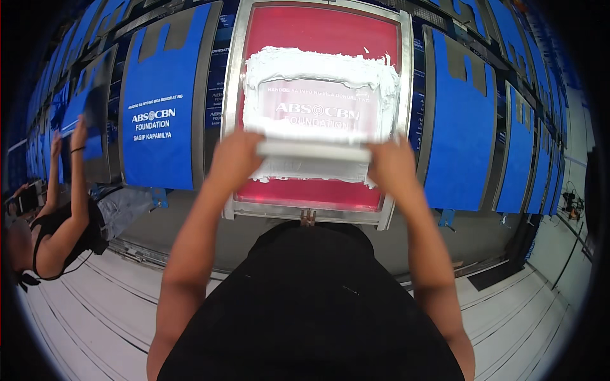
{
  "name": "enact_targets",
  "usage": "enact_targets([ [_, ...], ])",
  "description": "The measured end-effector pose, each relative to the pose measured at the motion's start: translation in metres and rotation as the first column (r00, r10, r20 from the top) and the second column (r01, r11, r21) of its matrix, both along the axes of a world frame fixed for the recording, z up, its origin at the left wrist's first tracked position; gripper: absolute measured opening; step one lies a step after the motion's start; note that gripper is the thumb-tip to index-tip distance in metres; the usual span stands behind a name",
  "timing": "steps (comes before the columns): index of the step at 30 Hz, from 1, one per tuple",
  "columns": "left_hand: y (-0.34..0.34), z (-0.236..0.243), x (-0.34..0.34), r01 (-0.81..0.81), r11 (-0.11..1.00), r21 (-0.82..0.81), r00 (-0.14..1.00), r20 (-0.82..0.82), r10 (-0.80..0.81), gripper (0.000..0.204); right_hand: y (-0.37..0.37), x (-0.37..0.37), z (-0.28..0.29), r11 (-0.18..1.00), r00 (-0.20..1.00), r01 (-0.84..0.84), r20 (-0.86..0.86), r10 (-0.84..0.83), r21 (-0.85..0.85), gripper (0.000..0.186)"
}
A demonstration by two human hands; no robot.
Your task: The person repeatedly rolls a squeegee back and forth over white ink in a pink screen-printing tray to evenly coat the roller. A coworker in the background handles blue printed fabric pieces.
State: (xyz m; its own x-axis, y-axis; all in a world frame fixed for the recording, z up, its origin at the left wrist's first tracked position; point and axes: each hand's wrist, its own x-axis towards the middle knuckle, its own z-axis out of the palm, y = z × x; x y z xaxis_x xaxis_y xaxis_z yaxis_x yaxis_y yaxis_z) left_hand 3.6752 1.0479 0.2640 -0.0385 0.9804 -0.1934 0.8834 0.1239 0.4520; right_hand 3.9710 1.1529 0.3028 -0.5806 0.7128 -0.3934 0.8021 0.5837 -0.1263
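My left hand (236,157) and my right hand (393,164) grip the two ends of a long white squeegee (314,150). It lies crosswise over a printing screen with a red mesh (318,24) and a metal frame (405,70). Thick white ink (298,63) is spread on the mesh, heaped in a ridge along the far side and in smears at both sides. Between that ridge and the squeegee, white lettering and a round emblem show through a thin film of ink. The squeegee's blade is hidden under its handle and blurred.
Flat blue bags (152,146) lie on grey boards to the left, one with white print; more blue bags (459,127) lie to the right. At far left another person (70,203) reaches over a board. A dark mat (495,274) lies on the pale floor (101,311).
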Motion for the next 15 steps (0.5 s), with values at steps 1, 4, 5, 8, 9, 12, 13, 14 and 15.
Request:
enact_targets([
  [1,-0.038,-0.006,0.01,0.024,0.999,0.021,1.0,0.018,-0.025,0.031,-0.037,0.013,0.002,0.997,0.992,0.053,-0.112,-0.059,-0.059,0.043],
  [4,-0.07,-0.03,0.025,0.08,0.976,0.2,0.992,0.084,-0.099,0.04,-0.078,0.024,-0.031,0.996,0.986,0.089,-0.142,-0.085,0.027,0.041],
  [5,-0.05,-0.038,0.02,0.061,0.978,0.201,0.995,0.065,-0.076,0.038,-0.059,0.023,-0.043,0.994,0.982,0.086,-0.173,-0.073,0.067,0.038],
  [8,0.061,-0.026,-0.006,-0.012,0.999,0.038,1.0,0.011,0.011,0.029,0.037,-0.003,-0.068,0.981,0.989,0.118,-0.107,-0.103,0.152,0.034],
  [9,0.092,-0.029,-0.016,-0.046,0.989,0.141,0.998,-0.036,0.051,0.027,0.078,-0.02,-0.058,0.986,0.997,0.076,0.009,-0.078,0.146,0.036],
  [12,0.145,-0.002,-0.027,0.006,0.998,0.056,0.998,-0.058,-0.003,0.03,0.13,-0.033,-0.029,0.992,0.993,0.062,-0.111,-0.049,0.112,0.039],
  [13,0.132,-0.003,-0.028,0.045,0.993,0.107,0.997,-0.067,-0.038,0.033,0.115,-0.027,-0.032,0.982,0.99,0.025,-0.144,0.002,0.186,0.039],
  [14,0.108,0.003,-0.02,-0.018,1.0,0.013,0.999,-0.05,0.019,0.037,0.089,-0.025,-0.021,0.991,0.992,0.11,-0.064,-0.106,0.075,0.039],
  [15,0.074,0.006,-0.013,-0.015,0.997,-0.082,0.999,-0.049,0.011,0.037,0.058,-0.016,-0.008,0.996,0.995,0.087,-0.055,-0.086,0.0,0.039],
])
